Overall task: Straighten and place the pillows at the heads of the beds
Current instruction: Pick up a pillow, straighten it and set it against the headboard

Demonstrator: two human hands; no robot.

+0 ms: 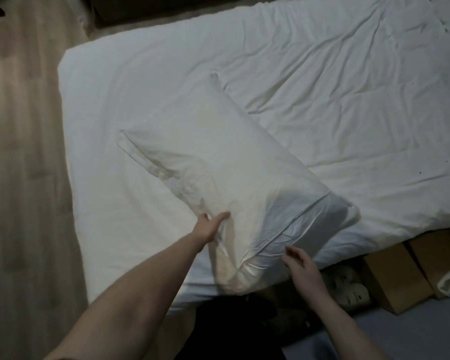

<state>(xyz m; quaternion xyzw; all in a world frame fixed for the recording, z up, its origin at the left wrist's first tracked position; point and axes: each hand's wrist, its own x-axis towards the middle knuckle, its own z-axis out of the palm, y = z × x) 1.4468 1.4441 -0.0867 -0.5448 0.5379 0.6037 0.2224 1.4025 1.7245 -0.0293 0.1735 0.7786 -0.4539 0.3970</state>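
Centrally, the pillow [218, 178] lies diagonally across the white bed [130, 81], a long soft rectangle in a white cotton-like case, plump in the middle and creased toward its near end. Its far corner [215, 75] points up the mattress; its near end hangs slightly past the bed's near edge, where the loose open hem of the case gathers into shiny, crumpled folds.

Your left hand [208, 226] grips the pillow's near left edge: the thumb lies on top of the fabric and the fingers curl out of sight beneath it. Your right hand [300, 263] sits just beside the near right hem, fingers loosely bent and slightly parted; whether the fingertips touch the cloth cannot be told from this view.

Under the pillow the fitted sheet is smooth and taut. To the right, a white duvet [348, 87] covers the rest of the bed, its surface thick and heavily wrinkled in broad, quilt-like ridges.

Beyond the bed, pale wood-grain floor planks [24, 152] run along the left. At lower right, flat-sided brown cardboard boxes [398, 279] stand against the bed beside pale, rounded slippers [348, 287].
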